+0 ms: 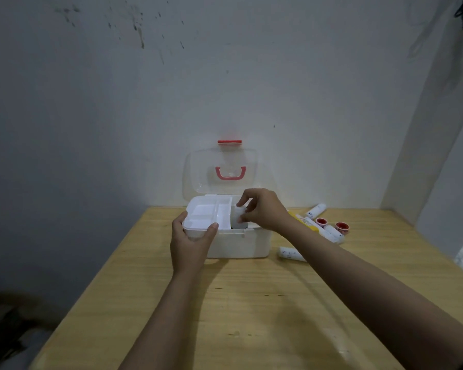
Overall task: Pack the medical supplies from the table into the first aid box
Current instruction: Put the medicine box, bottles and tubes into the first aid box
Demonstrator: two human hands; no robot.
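There is one view only, from a camera on the person's head, so no second view shares the scene. It looks forward and a little down over a wooden table (251,303) toward a white wall (225,76). The open box (238,244) stands at the far middle, both forearms reach in from the near edge, and wide-angle bending curves the sides.

We face a pale wall (225,76) flecked with dark marks, meeting a side wall (439,156) at right. A wooden table (251,303) fills the corner; dim floor (11,329) lies left.
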